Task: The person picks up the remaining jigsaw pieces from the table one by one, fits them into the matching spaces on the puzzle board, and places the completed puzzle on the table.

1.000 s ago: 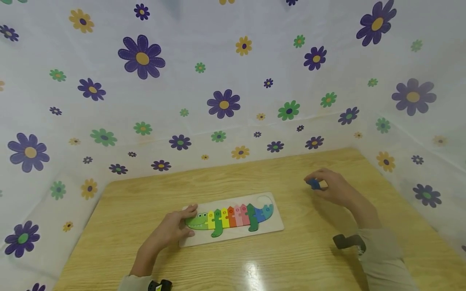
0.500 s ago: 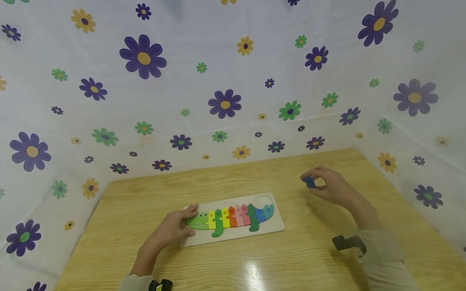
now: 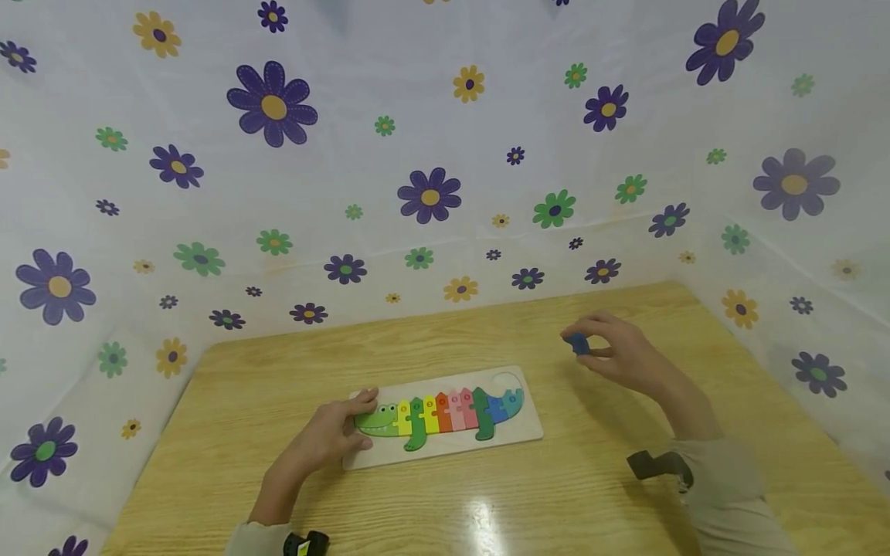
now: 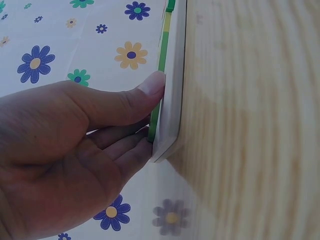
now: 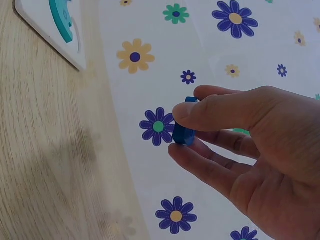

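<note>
A wooden crocodile puzzle board (image 3: 445, 449) lies on the table, its colourful pieces forming head, body, legs and part of the tail. My left hand (image 3: 327, 432) rests on the board's left end, thumb and fingers touching around the green head piece (image 3: 378, 422). In the left wrist view the thumb (image 4: 152, 85) presses on the green piece, and the fingers extend beyond it. Right of the board and raised above the table, my right hand (image 3: 622, 354) pinches a dark blue puzzle piece (image 3: 579, 344) between thumb and fingertips. Its face is partly hidden by the fingers.
A pale outlined recess (image 3: 509, 382) shows at the tail end of the board. The wooden table (image 3: 278, 494) is enclosed at the back and sides by a white sheet (image 3: 389, 170) with printed flowers.
My right hand has moved a little left toward the board, carrying the blue puzzle piece, which has also turned slightly. The left hand and the board have stayed in place.
</note>
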A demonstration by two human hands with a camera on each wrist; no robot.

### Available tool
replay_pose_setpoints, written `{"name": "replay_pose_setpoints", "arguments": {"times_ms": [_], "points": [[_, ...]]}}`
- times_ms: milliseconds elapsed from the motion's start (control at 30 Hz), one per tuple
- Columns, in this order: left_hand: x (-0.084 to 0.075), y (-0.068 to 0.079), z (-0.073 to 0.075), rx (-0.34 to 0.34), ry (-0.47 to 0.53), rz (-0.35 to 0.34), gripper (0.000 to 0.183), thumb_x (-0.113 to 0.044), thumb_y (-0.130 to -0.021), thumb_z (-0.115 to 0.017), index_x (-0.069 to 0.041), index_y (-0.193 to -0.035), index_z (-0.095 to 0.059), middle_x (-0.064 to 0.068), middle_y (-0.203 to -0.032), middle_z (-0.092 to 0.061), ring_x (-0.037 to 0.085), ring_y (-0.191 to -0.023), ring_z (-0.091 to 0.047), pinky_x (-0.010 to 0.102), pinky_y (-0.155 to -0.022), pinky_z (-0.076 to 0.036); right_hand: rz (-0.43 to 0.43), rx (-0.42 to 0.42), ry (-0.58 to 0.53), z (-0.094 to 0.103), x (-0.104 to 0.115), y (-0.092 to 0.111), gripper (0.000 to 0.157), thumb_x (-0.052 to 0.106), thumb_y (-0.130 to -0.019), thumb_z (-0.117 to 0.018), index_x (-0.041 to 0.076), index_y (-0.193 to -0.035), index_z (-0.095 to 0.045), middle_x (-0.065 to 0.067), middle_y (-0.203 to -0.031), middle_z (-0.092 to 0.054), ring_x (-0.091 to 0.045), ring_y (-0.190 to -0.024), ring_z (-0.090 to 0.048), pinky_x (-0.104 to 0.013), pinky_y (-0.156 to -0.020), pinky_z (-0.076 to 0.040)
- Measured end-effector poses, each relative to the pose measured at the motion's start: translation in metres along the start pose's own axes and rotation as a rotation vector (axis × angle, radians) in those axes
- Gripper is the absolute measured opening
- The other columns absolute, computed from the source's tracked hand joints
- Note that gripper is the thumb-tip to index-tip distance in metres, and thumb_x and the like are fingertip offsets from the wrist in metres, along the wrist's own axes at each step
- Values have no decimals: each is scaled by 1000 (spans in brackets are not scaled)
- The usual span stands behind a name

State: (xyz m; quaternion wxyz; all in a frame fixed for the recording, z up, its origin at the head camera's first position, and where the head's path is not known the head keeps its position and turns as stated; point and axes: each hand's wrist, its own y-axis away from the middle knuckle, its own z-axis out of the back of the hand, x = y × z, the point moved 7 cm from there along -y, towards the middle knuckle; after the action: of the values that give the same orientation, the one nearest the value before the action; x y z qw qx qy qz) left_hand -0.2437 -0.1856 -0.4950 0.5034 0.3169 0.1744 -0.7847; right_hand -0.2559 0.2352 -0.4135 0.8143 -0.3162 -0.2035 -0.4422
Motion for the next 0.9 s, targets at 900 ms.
{"name": "replay_pose_setpoints", "arguments": {"times_ms": [900], "points": [[3,-4,-2,17,-24,15,62,1,-85,-80,6,-141,-56,13,-159,-41,33,-150,-33,52,-121,-28,53,8,34,-12,9,-6,39,-18,-84,-72,1,-119,-69,-20,-124,-62,-42,-112,-63,-43,-82,-63]]}}
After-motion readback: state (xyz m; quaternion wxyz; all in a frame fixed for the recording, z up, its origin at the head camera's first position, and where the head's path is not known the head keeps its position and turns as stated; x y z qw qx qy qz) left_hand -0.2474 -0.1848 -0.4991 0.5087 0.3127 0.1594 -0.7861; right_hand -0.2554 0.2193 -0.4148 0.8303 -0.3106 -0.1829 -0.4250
